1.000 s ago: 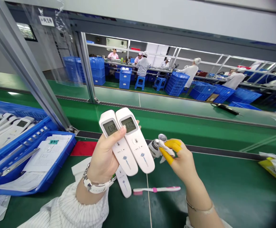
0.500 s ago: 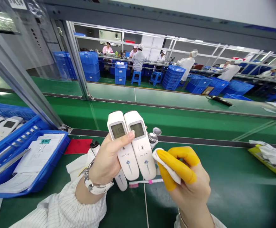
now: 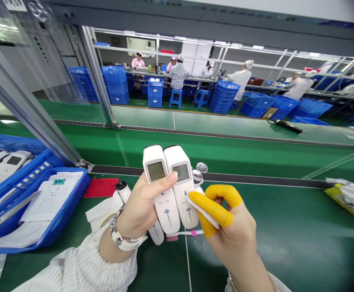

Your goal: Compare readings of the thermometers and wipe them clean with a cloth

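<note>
My left hand point(image 3: 137, 209) is closed around two white handheld infrared thermometers side by side, the left thermometer point(image 3: 166, 211) and the right thermometer point(image 3: 186, 217). Its thumb lies across them, the tip at the edge of the right one's screen. Yellow finger covers are on several fingers of my right hand point(image 3: 236, 223), which pinches a folded white cloth point(image 3: 210, 217) against the right thermometer's front, near its button. Below, a third thermometer point(image 3: 156, 234) lies on the green bench, partly hidden. A pink-and-white toothbrush point(image 3: 193, 232) lies behind the hands, near a metal-lidded container point(image 3: 197, 175).
At left, a blue tray point(image 3: 58, 231) holds clipped papers, beside a blue crate point(image 3: 43, 162) of thermometers. A red sheet point(image 3: 100, 187) lies near the metal post point(image 3: 37, 89). A yellow tissue pack point(image 3: 347, 205) sits far right. Co-workers sit and stand beyond the bench.
My right hand has moved left and slightly down, bringing the cloth onto the right thermometer. Both thermometers have shifted slightly right, and the digits on the left one's screen no longer show.
</note>
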`<state>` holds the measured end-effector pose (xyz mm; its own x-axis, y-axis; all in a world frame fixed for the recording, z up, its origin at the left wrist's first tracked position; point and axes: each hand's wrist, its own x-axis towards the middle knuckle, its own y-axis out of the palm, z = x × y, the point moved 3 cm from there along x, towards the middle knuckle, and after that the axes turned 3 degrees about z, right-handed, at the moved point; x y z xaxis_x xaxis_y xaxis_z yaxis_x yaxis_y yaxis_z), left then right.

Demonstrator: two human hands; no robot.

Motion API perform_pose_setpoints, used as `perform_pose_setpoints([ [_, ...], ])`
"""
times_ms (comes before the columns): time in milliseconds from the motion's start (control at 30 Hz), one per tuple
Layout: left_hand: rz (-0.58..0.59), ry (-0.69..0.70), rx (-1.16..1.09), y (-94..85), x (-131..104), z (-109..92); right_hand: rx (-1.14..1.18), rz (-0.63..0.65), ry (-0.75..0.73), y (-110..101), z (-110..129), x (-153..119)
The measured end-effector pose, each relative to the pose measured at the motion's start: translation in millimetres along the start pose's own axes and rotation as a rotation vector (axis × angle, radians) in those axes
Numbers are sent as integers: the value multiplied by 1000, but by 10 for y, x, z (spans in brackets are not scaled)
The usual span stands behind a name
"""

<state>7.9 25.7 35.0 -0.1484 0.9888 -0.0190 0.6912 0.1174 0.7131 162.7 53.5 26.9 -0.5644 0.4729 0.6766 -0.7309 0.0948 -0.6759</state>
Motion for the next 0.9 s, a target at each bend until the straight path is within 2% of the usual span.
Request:
perform_pose_setpoints([
  [133, -8, -74, -56, -9, 15, -9, 60, 147, -5, -61, 22, 7],
  [200, -8, -85, -69, -17, 22, -34, 69, 243, -41, -129, 55, 15],
  [300, 16, -76, -89, -18, 26, -62, 94, 320, -81, -199, 76, 13],
  [367, 30, -82, -99, -7, 23, -52, 107, 303, -73, -202, 59, 8],
  [500, 39, -121, -78, 34, 7, 21, 95, 140, -27, -168, 17, 17],
  [600, 63, -156, -57, 66, -3, 78, 90, 74, -10, -149, 32, 28],
  [700, 47, -160, -45, 60, 0, 99, 96, 82, -21, -144, 70, 24],
  [833, -7, -119, -36, 27, 15, 82, 88, 232, -19, -127, 65, 12],
  [900, -19, -101, -41, 23, 18, 74, 57, 207, -1, -147, 37, 17],
])
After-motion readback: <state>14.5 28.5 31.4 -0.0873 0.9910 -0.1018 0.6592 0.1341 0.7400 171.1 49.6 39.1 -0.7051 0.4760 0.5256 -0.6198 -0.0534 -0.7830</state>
